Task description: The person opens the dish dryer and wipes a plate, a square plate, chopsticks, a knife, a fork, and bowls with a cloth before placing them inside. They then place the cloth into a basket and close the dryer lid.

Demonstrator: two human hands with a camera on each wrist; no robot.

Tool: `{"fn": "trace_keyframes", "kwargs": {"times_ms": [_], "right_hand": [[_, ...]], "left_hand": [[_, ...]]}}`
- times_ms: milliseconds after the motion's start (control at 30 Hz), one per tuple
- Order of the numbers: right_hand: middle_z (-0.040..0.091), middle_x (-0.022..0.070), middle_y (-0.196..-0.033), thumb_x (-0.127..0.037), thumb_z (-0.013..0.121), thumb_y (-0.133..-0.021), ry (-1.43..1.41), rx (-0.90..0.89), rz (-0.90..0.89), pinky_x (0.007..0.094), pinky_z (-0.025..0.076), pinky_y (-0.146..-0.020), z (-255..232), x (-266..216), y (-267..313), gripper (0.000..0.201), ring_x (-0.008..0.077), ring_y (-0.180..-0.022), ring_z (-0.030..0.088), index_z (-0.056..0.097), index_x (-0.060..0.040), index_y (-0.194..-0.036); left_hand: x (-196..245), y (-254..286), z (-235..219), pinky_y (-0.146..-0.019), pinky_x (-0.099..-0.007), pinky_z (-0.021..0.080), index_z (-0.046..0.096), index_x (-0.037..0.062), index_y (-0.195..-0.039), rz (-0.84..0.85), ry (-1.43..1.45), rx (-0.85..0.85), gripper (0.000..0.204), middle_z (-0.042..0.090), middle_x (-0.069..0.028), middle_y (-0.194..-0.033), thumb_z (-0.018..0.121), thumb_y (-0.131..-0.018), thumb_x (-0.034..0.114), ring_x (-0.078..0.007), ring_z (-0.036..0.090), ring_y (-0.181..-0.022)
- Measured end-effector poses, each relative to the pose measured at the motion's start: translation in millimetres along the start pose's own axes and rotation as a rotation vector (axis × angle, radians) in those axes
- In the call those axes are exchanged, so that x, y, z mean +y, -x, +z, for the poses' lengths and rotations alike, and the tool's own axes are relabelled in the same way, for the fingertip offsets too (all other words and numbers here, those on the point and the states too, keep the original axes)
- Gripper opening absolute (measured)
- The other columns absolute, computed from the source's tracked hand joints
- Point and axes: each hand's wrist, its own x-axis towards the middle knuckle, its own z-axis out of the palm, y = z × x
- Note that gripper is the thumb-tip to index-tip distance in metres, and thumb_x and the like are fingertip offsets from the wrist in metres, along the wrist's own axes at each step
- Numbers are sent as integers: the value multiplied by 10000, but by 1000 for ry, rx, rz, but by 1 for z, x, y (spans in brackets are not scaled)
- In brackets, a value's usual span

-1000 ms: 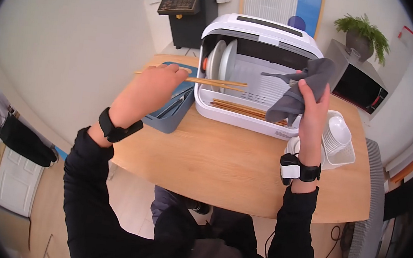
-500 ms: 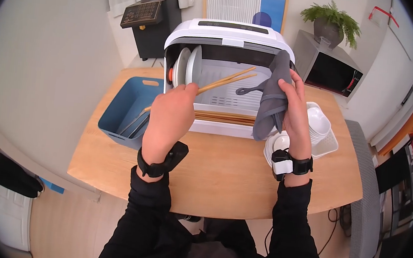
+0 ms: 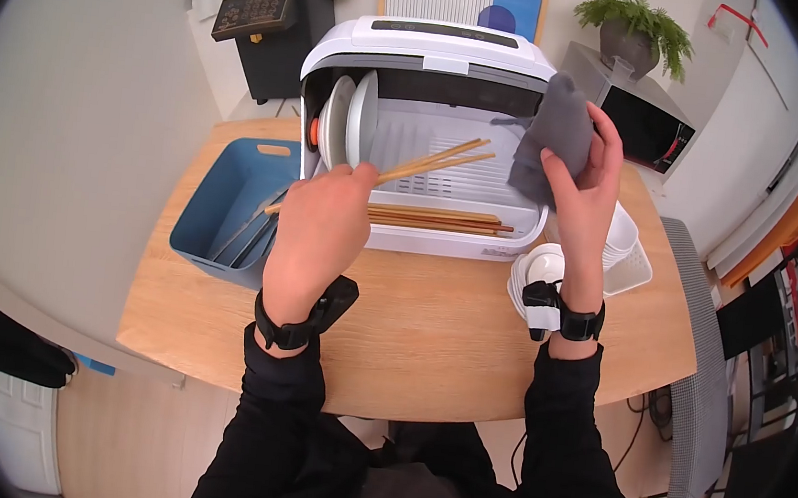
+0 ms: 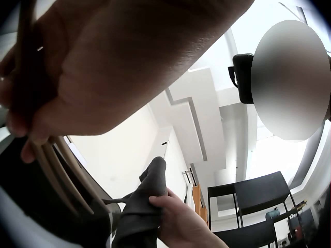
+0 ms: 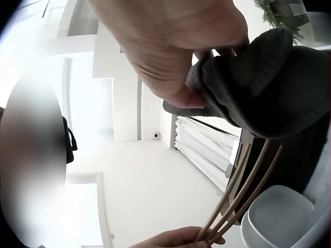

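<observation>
My left hand (image 3: 322, 232) grips a few wooden chopsticks (image 3: 441, 160), their far ends slanting up and right in front of the open white dish cabinet (image 3: 476, 242). Three chopstick tips (image 5: 243, 191) fan out in the right wrist view. Bunched in my right hand (image 3: 595, 186) is a dark grey cloth (image 3: 556, 139), its hanging loop pointing left. The cloth is apart from the chopsticks. More chopsticks (image 3: 440, 220) lie in the cabinet's front trough, and upright plates (image 3: 361, 121) stand at its left.
A blue basket (image 3: 193, 215) with metal utensils (image 3: 247, 234) stands left of the cabinet. At the right, small white dishes (image 3: 518, 285) and a white basket (image 3: 642, 272) of stacked bowls (image 3: 619, 234) sit on the wooden table (image 3: 428, 348). Behind stands a microwave (image 3: 646, 124).
My left hand has moved from over the blue basket to the cabinet's front, turning the chopsticks from level to slanting upward. The cloth is more bunched in my right hand. The head view has shifted.
</observation>
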Motion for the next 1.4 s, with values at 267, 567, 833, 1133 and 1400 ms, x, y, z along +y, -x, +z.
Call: {"fn": "trace_keyframes", "kwargs": {"times_ms": [267,567,833,1133,1400], "right_hand": [[569,104,-1271,-57,694,-762,550,-545,-397,383,444,-948,26,-14,17,554,336,-1102,560,562,-148,-1292],[639,100,-1115,-245,761,-802,162,-774,134,343,475,-874,18,-6,16,451,263,-1013,607,582,-101,-1189],[612,92,-1213,-369,751,-793,55,-874,70,336,452,-923,19,-1,16,505,216,-1116,558,580,-58,-1152],[694,95,-883,-268,749,-722,649,-711,-108,376,513,-699,33,-21,34,351,305,-820,660,674,-121,-1032],[702,61,-888,-222,766,-725,616,-735,-147,329,519,-678,17,-24,24,334,276,-795,663,696,-161,-1046]], "left_hand": [[12,-2,-3,-666,-394,415,630,34,-838,164,-107,112,71,593,-118,-739,580,-798,3,-308,586,-738],[10,-2,-5,-712,-354,382,643,54,-812,312,28,92,95,593,-61,-746,584,-787,-16,-263,577,-766],[12,0,-9,-732,-363,374,681,76,-925,304,105,58,197,632,-53,-786,565,-797,-19,-249,594,-812],[21,3,-12,-728,-361,381,673,70,-931,319,71,116,224,611,-53,-773,572,-762,-37,-259,585,-780],[28,5,-19,-734,-353,384,673,77,-966,310,72,128,262,614,-54,-795,577,-758,-51,-255,583,-776]]}}
